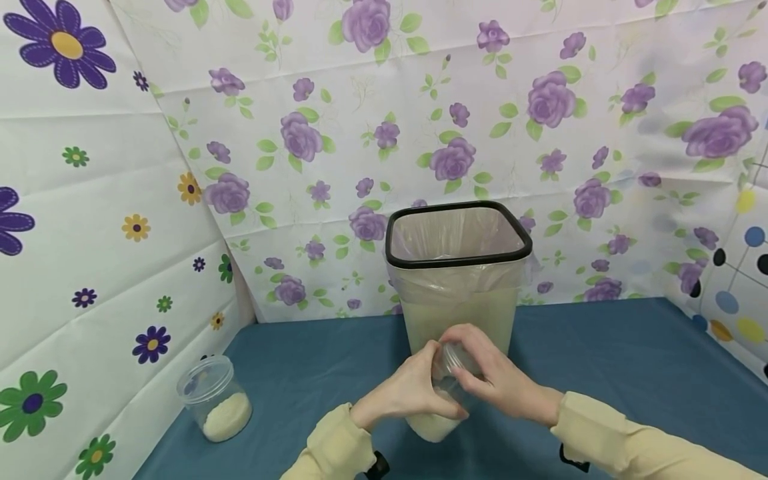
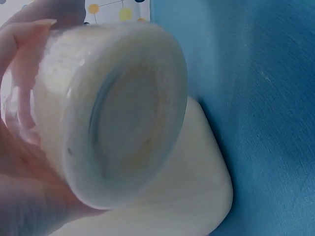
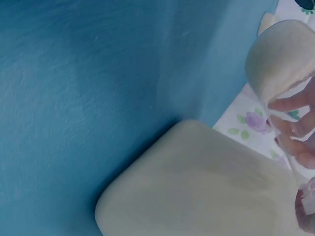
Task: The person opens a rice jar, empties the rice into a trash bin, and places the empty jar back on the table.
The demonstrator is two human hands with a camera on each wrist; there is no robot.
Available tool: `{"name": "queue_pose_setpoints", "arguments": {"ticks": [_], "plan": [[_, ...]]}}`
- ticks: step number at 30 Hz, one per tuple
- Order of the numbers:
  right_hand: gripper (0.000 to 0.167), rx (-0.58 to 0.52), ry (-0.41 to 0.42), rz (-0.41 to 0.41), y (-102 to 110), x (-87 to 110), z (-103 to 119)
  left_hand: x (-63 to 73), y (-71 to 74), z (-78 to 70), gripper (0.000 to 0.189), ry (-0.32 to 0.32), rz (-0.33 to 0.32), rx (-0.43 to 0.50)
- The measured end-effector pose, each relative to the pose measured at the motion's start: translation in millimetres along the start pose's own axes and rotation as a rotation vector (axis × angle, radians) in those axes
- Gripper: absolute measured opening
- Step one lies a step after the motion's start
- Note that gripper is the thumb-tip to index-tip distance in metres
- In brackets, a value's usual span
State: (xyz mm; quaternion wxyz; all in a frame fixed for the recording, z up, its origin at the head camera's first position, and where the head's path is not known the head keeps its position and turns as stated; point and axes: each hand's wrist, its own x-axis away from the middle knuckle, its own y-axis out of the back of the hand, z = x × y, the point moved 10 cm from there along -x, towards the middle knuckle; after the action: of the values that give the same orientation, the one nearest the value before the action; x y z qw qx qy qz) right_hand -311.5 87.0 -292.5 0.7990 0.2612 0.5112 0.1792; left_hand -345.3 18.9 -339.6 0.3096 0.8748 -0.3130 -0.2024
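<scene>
A clear jar with white grainy contents (image 1: 433,428) is held up over the table, tilted, its base towards me. My left hand (image 1: 408,388) grips the jar's side with thumb and fingers curled round it. The fingers of my right hand (image 1: 501,377) curl round the clear ridged top (image 1: 454,358) of the same jar. In the left wrist view the round jar base (image 2: 128,118) fills the middle. The right wrist view shows the jar's white-filled end (image 3: 283,59) at the right edge, with left fingers (image 3: 293,120) along its wall.
Behind the hands stands a pale waste bin (image 1: 459,307) with a black rim and a clear liner. A second clear lidded jar (image 1: 215,400), partly filled with white grains, stands at the left of the blue-covered table (image 1: 318,373). Flowered sheets (image 1: 336,173) hang around.
</scene>
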Motion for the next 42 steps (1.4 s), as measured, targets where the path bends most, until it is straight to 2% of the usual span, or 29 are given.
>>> {"name": "queue_pose_setpoints", "arguments": {"ticks": [8,12,17,21,29,33,35,39,42], "plan": [[0.032,0.004,0.175,0.014,8.1,-7.6,36.0,0.7,-3.7,-3.0,0.067,-0.056,0.071,0.039],[0.036,0.019,0.268,0.03,9.8,-9.6,52.6,1.8,-7.7,-4.5,0.077,-0.102,0.128,0.087],[0.037,0.036,0.384,0.045,5.5,-2.8,51.9,4.1,-12.2,-9.5,0.085,-0.166,0.192,0.13],[0.04,0.056,0.42,0.066,1.7,2.5,44.7,4.5,-11.9,-13.9,0.086,-0.21,0.217,0.146],[0.053,0.098,0.373,0.091,-0.8,1.9,40.8,3.1,-9.0,-12.6,0.094,-0.23,0.19,0.08],[0.055,0.114,0.355,0.06,2.2,1.2,42.7,2.4,-7.1,-12.5,0.099,-0.235,0.155,0.037],[0.055,0.106,0.333,0.04,4.9,1.1,41.4,1.7,-6.6,-10.6,0.1,-0.218,0.14,0.024],[0.049,0.055,0.214,-0.007,12.0,-0.6,30.3,-0.2,-4.1,-5.6,0.09,-0.162,0.094,-0.008],[0.045,0.028,0.053,-0.058,19.4,-1.3,15.4,-1.5,-0.3,-4.8,0.08,-0.138,0.049,-0.032]]}}
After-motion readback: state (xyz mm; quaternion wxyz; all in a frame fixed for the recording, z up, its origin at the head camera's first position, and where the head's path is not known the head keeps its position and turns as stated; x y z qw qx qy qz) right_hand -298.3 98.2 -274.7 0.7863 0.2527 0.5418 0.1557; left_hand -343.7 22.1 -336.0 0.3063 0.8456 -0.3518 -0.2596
